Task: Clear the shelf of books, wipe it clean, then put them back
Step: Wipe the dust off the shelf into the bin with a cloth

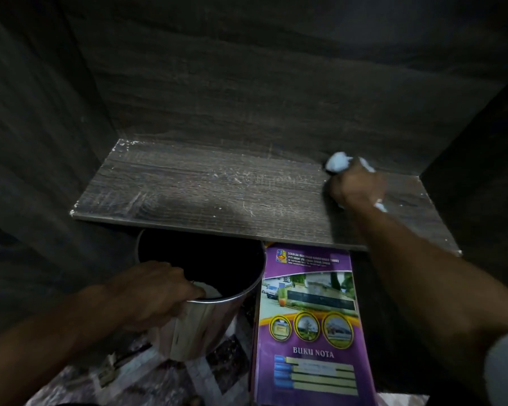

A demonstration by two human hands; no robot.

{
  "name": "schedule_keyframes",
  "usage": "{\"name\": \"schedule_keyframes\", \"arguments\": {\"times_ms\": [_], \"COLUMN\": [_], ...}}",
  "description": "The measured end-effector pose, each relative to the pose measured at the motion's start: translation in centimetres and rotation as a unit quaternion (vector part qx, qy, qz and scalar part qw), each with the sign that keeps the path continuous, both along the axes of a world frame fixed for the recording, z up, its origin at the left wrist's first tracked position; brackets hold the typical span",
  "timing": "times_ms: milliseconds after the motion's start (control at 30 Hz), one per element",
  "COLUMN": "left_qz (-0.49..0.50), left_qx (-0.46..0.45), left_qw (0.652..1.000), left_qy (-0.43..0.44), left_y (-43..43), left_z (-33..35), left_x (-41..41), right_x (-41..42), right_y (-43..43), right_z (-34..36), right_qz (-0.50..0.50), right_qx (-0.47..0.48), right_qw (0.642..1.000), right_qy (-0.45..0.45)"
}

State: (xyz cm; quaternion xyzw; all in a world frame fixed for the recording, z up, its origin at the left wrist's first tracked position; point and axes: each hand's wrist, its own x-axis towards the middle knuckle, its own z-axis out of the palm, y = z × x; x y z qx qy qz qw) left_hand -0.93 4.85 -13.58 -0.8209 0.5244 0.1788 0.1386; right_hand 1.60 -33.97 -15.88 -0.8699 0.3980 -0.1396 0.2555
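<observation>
Head view, looking down into a dark wooden cupboard. Wiping stage, by the look of it. Right hand [355, 187] curled tight round a crumpled white wad [337, 162], pressing it onto the shelf [217, 186] at the back edge, close to the right corner. No books on the board. Pale dust and scratch marks across the middle and toward the front edge, plus white specks [123, 143] packed into the back left corner.

Below the front edge, left hand [156, 291] hooked over the rim of a shiny metal bin [200, 326], fingers curled inside. Something pale just under those fingers, too dim to name. Just beside the bin, on its right, a purple book [308, 317] marked BUKU NOTA, cover up on the patterned floor [129, 376], top end tucked under the shelf's front edge.

To do this step well, probably:
- Press the wad flat and drag it along the back edge toward the left corner.
- Then work forward in overlapping strokes.
- Sweep the grit off the front edge over the bin, not over the book.
- Bring the bin rim right under that edge first.
- Dig into the back left corner with a pinched tip of the wad.
- Turn to a clean face once soiled.

Main risk, at a guess: dust dropping onto the purple cover.
</observation>
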Motion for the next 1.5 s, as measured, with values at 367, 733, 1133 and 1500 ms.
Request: {"name": "schedule_keyframes", "arguments": {"times_ms": [367,733,1133,1500], "left_qz": [0.006,0.026,0.045,0.059], "left_qx": [0.004,-0.008,-0.016,-0.004], "left_qw": [1.0,1.0,0.999,0.998], "left_qy": [-0.004,0.014,0.019,0.01], "left_y": [0.8,3.2,4.7,5.3], "left_z": [0.4,0.6,0.6,1.5], "left_x": [-0.3,-0.4,-0.4,-1.2], "right_x": [3.4,1.0,6.7,3.4], "right_y": [8.3,6.7,19.7,24.2], "right_z": [3.7,0.5,0.7,1.3], "right_qz": [0.139,0.065,0.406,0.54], "right_qx": [0.014,-0.076,-0.043,0.043], "right_qw": [0.989,0.995,0.911,0.839], "right_qy": [-0.055,-0.003,0.047,0.051]}}
